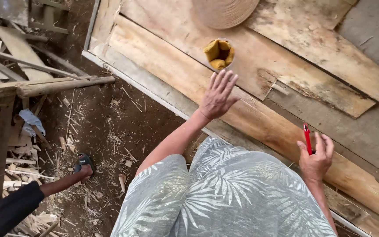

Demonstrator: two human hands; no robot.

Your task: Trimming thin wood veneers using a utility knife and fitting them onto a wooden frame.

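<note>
A reach is judged to be in hand. The left hand (217, 97) is stretched out over the rough wooden plank bench (172, 57), fingers spread apart and closed on nothing, its fingertips just short of a small clear cup stuffed with a folded yellow cloth (219, 54). The cup stands upright on the bench, toward its far edge, just below a flat coil of pale woven strip (224, 11) that is cut off by the top of the view.

The right hand (316, 159) is held near the bench's near edge, to the right, its fingers clamped around a slim red marker or knife-like tool (307, 138) that points upward; which kind of tool it is cannot be told.

Should the cup be taken up, a little more forward travel and a closing of the spread fingers around its wall would be called for, the wall being light and easily tipped.

On the littered dirt floor (110, 131) to the left, another person's dark-sleeved arm (31, 197) is seen, well apart from the bench.
</note>
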